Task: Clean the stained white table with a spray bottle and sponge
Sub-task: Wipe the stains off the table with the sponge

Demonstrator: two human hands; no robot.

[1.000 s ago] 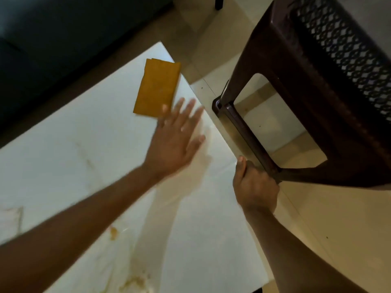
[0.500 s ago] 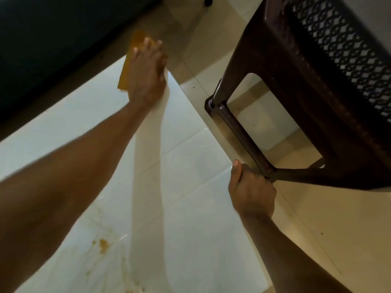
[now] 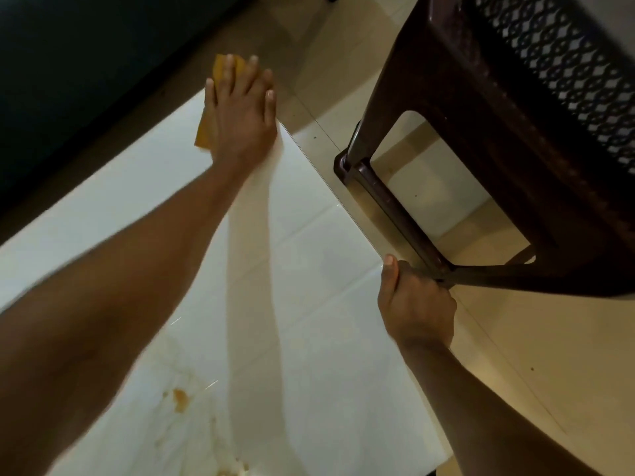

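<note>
I am stretching my left arm [image 3: 113,304] far forward, and my left hand [image 3: 240,108] is lying palm down with its fingers [image 3: 252,68] straight and spread, pressing flat. I am keeping my right arm [image 3: 488,407] bent closer in, and my right hand [image 3: 415,304] is curling its fingers in a tight grip, thumb [image 3: 390,273] pointing forward along the top.

**Non-Task Items in View**

A dark brown plastic stool [image 3: 498,149] stands on the beige tiled floor [image 3: 567,355], at upper right. Its top carries a perforated lattice pattern, and a crossbar joins its legs low down. A dark, indistinct piece of furniture [image 3: 86,80] occupies the upper left, bordering the floor.
</note>
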